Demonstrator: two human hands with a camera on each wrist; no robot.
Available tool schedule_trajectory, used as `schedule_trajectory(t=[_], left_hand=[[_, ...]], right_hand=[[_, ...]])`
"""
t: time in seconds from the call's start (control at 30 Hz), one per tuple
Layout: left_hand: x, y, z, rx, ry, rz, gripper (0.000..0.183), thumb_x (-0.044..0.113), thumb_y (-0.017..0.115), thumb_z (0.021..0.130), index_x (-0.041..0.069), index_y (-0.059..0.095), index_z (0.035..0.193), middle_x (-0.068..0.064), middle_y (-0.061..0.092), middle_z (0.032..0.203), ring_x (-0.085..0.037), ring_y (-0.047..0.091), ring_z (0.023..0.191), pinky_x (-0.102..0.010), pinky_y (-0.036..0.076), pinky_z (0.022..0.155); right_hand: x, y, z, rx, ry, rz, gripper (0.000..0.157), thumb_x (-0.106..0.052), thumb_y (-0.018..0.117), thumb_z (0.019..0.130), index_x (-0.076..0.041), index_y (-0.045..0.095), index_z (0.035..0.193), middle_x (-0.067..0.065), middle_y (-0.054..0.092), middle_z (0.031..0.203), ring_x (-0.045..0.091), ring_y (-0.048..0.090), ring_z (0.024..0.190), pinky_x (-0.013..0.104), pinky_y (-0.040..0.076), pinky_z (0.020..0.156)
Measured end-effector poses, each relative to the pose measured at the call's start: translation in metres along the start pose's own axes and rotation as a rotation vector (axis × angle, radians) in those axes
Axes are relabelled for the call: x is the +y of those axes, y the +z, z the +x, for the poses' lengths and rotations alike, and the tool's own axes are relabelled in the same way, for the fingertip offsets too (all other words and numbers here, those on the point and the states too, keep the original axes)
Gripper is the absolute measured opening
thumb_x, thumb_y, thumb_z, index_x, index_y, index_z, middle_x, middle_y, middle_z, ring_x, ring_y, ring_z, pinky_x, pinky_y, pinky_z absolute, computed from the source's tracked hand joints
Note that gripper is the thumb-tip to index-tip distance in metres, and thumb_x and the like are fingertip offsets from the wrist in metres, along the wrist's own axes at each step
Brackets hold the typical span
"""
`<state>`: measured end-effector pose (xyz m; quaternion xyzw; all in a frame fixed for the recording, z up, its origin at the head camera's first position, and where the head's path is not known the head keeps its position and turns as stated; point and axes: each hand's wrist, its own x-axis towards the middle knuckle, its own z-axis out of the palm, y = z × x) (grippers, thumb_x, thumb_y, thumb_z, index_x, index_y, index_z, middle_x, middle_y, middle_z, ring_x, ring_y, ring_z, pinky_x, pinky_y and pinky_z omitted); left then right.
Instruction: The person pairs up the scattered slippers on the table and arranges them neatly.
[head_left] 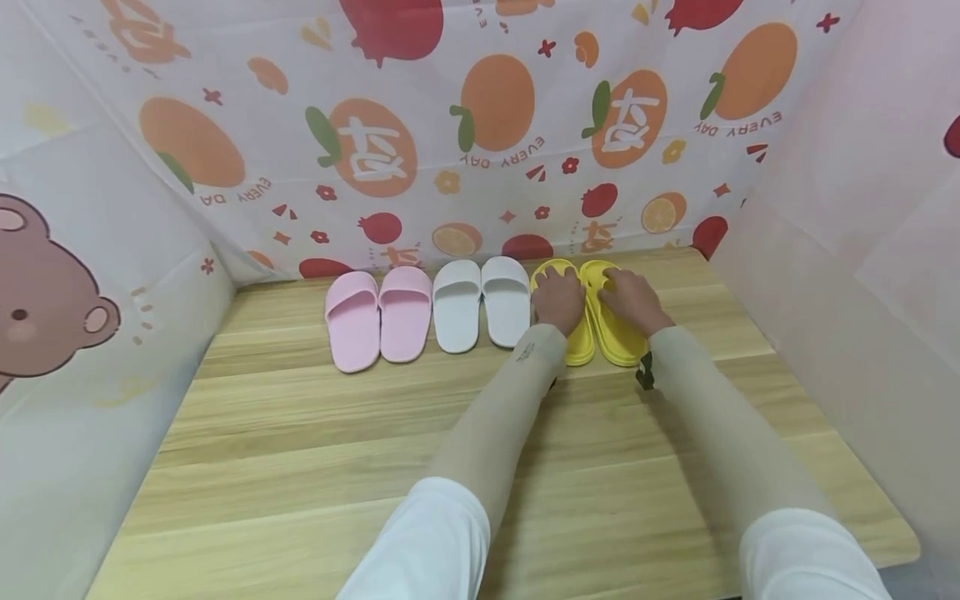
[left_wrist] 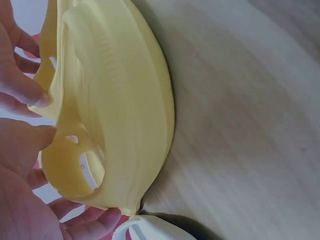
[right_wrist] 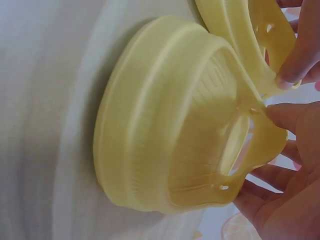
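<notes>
At the right end of a row of slippers, two yellow slippers lie side by side with toes toward the back wall. My left hand (head_left: pixel 558 298) grips the left yellow slipper (head_left: pixel 581 347) over its strap. Thumb and fingers spread to either side of that strap in the left wrist view, where the sole (left_wrist: pixel 145 105) rests on the wood. My right hand (head_left: pixel 636 300) holds the right yellow slipper (head_left: pixel 621 340) the same way, thumb on the inner side. Cut-out holes show in its strap (right_wrist: pixel 267 137) in the right wrist view.
Left of the yellow pair stand a white slipper (head_left: pixel 457 321) and another white slipper (head_left: pixel 508 315), close to my left hand. Further left are two pink slippers (head_left: pixel 354 335). The wooden tabletop (head_left: pixel 315 467) meets a fruit-print back wall (head_left: pixel 420 225) and side walls.
</notes>
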<state>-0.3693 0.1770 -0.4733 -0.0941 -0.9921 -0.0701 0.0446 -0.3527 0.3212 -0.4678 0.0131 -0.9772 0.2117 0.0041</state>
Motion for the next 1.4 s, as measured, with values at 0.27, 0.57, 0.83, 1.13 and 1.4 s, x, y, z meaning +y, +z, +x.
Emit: schedule_trajectory(t=[0.27,0.57,0.83,1.13,1.4], left_hand=[[-0.014,-0.006,0.000,0.010,-0.021,-0.004,0.043,0.049,0.048,0.104,0.019,0.058,0.133,-0.010,0.059,0.125,-0.026,0.057,0.112,-0.038,0.056,0.080],[-0.025,-0.002,0.007,0.020,-0.050,-0.015,0.044,0.049,0.048,0.104,0.018,0.059,0.133,-0.011,0.058,0.126,-0.027,0.057,0.114,-0.039,0.056,0.082],[0.002,0.005,0.008,0.013,-0.025,-0.010,0.045,0.050,0.047,0.104,0.020,0.058,0.134,-0.009,0.058,0.126,-0.024,0.057,0.113,-0.037,0.057,0.079],[0.013,0.013,0.011,0.036,-0.050,0.011,0.043,0.051,0.047,0.103,0.023,0.059,0.133,-0.007,0.059,0.123,-0.022,0.057,0.109,-0.036,0.056,0.078],[0.004,0.000,0.006,-0.080,-0.042,-0.130,0.057,0.056,0.040,0.103,0.018,0.048,0.146,-0.011,0.055,0.136,-0.026,0.054,0.121,-0.040,0.054,0.089]], right_hand=[[-0.013,0.006,0.021,-0.023,0.011,-0.009,0.053,-0.021,0.051,0.101,0.001,0.042,0.149,0.027,0.049,0.147,0.049,0.045,0.134,0.060,0.037,0.111],[-0.026,0.011,0.035,-0.029,0.019,-0.002,0.051,-0.019,0.049,0.102,0.000,0.042,0.149,0.026,0.050,0.147,0.048,0.047,0.133,0.059,0.037,0.111],[0.000,0.002,0.027,-0.033,0.035,-0.026,0.054,-0.020,0.045,0.102,0.003,0.039,0.150,0.029,0.048,0.148,0.052,0.044,0.133,0.062,0.035,0.111],[0.007,-0.003,0.022,-0.047,0.024,-0.012,0.056,-0.022,0.046,0.102,0.005,0.038,0.150,0.030,0.048,0.146,0.053,0.044,0.133,0.062,0.034,0.112],[0.011,-0.003,0.022,-0.057,0.005,0.002,0.059,-0.029,0.042,0.105,0.006,0.035,0.151,0.031,0.044,0.150,0.053,0.040,0.137,0.062,0.031,0.114]])
